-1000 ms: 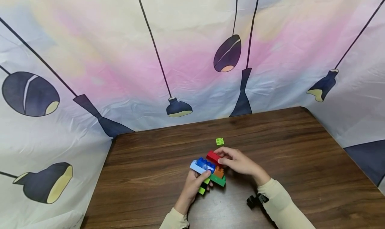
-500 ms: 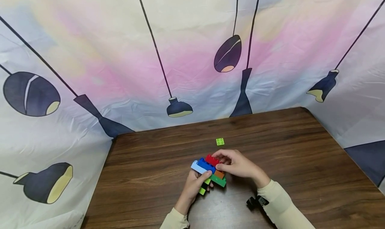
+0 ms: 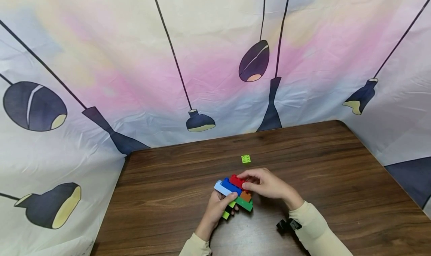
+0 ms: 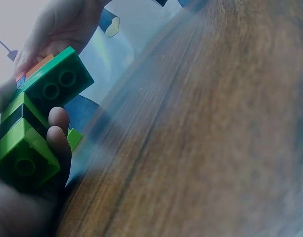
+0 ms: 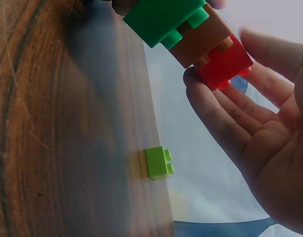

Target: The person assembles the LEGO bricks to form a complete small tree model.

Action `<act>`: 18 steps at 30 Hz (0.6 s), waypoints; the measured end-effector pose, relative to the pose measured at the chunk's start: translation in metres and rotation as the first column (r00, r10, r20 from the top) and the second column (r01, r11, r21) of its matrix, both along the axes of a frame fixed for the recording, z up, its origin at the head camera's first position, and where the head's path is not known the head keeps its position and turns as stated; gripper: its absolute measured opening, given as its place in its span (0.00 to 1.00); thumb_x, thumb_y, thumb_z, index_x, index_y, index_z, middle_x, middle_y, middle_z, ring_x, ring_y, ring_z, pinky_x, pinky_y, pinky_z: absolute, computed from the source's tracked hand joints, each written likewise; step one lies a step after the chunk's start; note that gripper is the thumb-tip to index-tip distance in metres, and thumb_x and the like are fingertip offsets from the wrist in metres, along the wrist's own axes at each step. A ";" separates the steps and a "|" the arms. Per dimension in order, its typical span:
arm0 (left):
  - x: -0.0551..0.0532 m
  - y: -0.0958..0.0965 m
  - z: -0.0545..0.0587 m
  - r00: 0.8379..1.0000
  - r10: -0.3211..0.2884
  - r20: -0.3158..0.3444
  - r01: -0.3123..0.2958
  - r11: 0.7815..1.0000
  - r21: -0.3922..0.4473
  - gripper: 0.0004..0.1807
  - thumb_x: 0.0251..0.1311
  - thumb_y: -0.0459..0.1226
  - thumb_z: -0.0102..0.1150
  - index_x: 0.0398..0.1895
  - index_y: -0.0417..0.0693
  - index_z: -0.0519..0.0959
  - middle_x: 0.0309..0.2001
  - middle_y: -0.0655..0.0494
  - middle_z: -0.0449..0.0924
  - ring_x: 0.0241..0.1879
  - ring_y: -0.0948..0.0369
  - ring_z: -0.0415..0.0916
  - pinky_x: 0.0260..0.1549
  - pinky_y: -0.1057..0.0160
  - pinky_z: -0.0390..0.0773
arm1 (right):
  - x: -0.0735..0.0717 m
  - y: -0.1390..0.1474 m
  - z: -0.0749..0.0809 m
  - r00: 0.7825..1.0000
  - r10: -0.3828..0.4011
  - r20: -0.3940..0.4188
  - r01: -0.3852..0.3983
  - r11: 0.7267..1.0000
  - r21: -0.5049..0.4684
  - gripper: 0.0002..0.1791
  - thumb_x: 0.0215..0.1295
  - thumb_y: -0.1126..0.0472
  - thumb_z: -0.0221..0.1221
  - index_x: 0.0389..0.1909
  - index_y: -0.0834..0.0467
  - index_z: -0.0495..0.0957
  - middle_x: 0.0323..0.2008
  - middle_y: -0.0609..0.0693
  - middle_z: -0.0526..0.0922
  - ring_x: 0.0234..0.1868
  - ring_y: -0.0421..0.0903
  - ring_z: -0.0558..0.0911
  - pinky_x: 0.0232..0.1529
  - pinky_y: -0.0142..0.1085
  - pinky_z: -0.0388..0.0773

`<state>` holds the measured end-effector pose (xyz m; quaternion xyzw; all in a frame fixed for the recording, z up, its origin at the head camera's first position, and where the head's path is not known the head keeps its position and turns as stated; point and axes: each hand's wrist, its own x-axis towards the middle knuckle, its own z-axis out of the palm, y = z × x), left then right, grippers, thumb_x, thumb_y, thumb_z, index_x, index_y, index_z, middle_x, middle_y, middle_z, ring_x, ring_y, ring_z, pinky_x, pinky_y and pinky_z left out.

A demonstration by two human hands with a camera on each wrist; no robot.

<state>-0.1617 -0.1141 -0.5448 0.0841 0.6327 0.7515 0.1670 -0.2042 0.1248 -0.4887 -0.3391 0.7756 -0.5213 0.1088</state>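
Note:
My left hand (image 3: 215,206) holds a joined stack of toy building bricks above the table, thumb over its near side. The stack has light blue (image 3: 222,188), dark blue (image 3: 230,187), orange (image 3: 245,196) and green (image 3: 244,203) bricks. Below them, lime green bricks (image 4: 23,148) with a black layer between them lie in the left fingers. At the stack's far side, my right hand (image 3: 267,184) pinches a red brick (image 5: 224,64) between thumb and fingers. That red brick sits against the orange one (image 5: 200,38), studs facing outward in the right wrist view.
A loose lime green brick (image 3: 246,159) rests on the dark wood table (image 3: 178,173), beyond the hands. A printed fabric backdrop (image 3: 222,69) rises behind the table. A black wrist device (image 3: 289,225) is by the right sleeve.
The right hand has brought the red brick down from above, turned it studs up and set it against the blue and orange bricks. The left hand has stayed nearly still.

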 end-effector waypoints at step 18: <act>0.001 0.001 -0.001 0.998 0.061 0.002 -0.061 0.998 0.012 0.27 0.73 0.36 0.63 0.66 0.28 0.66 0.37 0.53 0.85 0.25 0.62 0.83 0.22 0.67 0.82 | 0.002 -0.004 -0.001 0.999 -0.032 0.021 0.033 0.999 -0.029 0.15 0.78 0.64 0.61 0.60 0.65 0.83 0.50 0.57 0.88 0.44 0.43 0.88 0.44 0.37 0.87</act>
